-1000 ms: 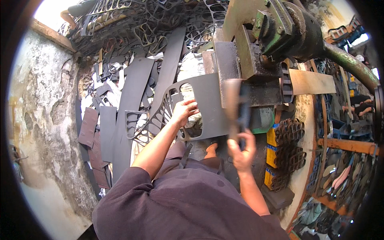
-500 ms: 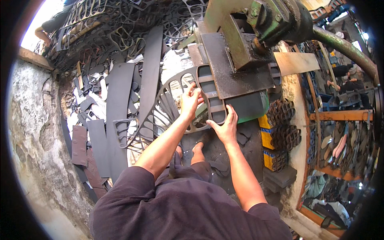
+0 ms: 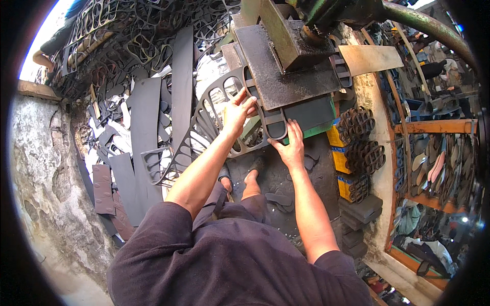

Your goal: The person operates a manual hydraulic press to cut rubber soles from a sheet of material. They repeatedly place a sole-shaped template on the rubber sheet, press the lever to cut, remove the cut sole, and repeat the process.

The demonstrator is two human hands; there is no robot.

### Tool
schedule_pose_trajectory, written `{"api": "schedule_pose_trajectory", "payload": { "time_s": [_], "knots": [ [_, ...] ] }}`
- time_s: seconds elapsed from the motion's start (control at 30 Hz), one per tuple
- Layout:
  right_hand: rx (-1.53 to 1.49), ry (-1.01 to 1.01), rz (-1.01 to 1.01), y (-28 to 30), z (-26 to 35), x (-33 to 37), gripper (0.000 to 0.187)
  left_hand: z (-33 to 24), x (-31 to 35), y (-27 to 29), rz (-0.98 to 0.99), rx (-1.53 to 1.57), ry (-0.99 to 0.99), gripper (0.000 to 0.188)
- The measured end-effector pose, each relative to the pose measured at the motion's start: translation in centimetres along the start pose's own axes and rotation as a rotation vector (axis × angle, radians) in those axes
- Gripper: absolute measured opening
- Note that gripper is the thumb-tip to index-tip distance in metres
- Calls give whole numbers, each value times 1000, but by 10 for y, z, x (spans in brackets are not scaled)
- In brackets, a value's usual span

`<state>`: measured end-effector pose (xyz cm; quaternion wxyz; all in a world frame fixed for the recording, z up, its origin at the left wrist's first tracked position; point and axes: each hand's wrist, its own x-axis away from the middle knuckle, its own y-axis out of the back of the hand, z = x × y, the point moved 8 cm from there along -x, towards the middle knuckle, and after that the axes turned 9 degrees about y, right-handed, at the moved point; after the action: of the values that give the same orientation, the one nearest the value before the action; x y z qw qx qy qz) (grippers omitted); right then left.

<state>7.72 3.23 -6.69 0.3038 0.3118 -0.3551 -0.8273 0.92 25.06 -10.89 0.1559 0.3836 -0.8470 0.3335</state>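
Note:
A long, sole-shaped cutting die (image 3: 273,119) with crossbars stands on a black rubber sheet (image 3: 310,113), its right part under the press plate (image 3: 286,74). My left hand (image 3: 238,113) is closed at the die's left edge, fingertips against its wall; part of its grip is hidden. My right hand (image 3: 292,149) spans the die's near end, with the thumb on the left and the fingers along the right side. Left of the die hangs a punched-out rubber offcut (image 3: 196,127) with rows of sole-shaped holes, partly behind my left forearm.
A green press arm (image 3: 352,13) rises over the plate. Yellow boxes (image 3: 339,159) with stacked dies stand at right, beside dark slabs (image 3: 361,210). Rubber strips (image 3: 148,127) and scraps lie at left by a worn wall (image 3: 41,153). Another person's arm (image 3: 45,60) shows far left.
The die has slid to the right, further under the press plate, with both hands on it. The whole view has shifted slightly.

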Motion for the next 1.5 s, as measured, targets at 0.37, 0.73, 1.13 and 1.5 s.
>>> {"api": "schedule_pose_trajectory", "payload": {
  "time_s": [0.37, 0.73, 1.13, 1.5],
  "knots": [
    [233, -25, 150, 17, -23, 5, 76, 1, 2, -2, 51, -95, -32, 81],
    [419, -157, 112, 34, -68, -21, 74, 55, -9, 112, -79, 11, 217, 46],
    [351, -233, 86, 36, -124, -95, 65, -58, -43, 36, -25, 4, -12, 41],
    [266, -300, -120, 286, -35, -143, 46, -264, 195, -319, 323, -369, -1219, 27]
  ]
}}
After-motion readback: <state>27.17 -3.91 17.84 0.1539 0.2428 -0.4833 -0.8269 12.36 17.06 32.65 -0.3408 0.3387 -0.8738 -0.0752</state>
